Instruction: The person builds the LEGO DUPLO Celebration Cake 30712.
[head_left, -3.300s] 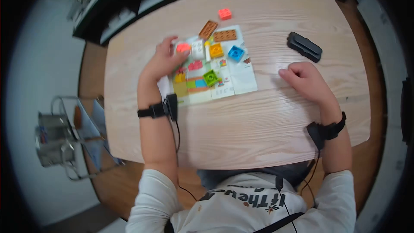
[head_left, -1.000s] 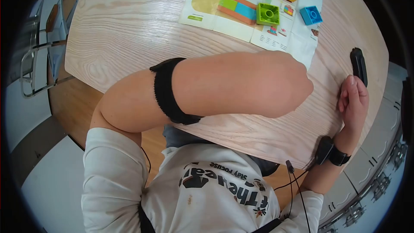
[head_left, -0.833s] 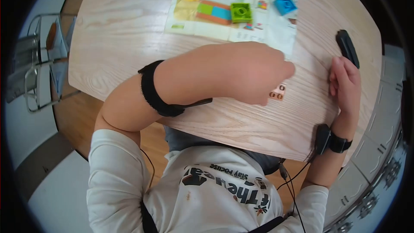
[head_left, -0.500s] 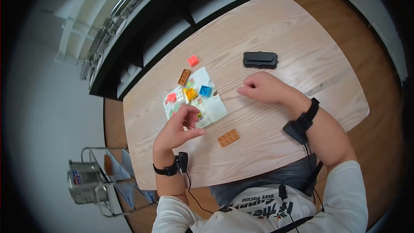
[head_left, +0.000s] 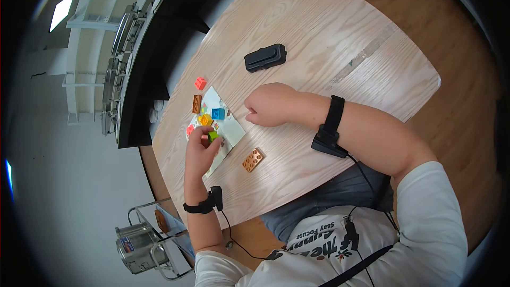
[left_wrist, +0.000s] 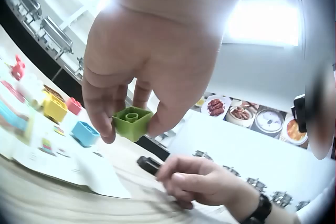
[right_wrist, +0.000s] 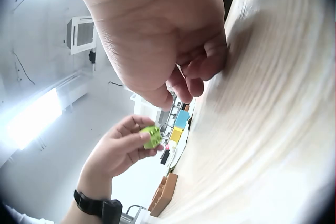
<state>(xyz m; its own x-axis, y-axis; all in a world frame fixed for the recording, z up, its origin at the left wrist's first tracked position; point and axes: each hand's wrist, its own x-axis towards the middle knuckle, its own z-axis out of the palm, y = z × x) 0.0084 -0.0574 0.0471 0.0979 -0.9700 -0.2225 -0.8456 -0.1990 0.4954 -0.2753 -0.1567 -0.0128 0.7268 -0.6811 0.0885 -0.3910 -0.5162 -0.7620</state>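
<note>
A green block (left_wrist: 133, 129) is pinched between the thumb and fingers of the left hand (left_wrist: 152, 61) in a narrow grip and is held clear of the table (head_left: 319, 37), with its hollow underside shown to the left wrist camera. The right hand (head_left: 273, 105) is rested on the table, its fingers loosely curled. Below the left hand, a printed sheet (head_left: 230, 132) is spread; a blue block (head_left: 218, 114) and a yellow block (head_left: 205, 120) are set on it close together. A brown block (head_left: 196, 104) is placed by the sheet's far side, and a coral block (head_left: 200, 83) is seen just beyond. Nearer the person, a studded brown plate (head_left: 253, 160) is laid flat, apart from the sheet. A black case (head_left: 265, 57) is placed beyond the right hand.
</note>
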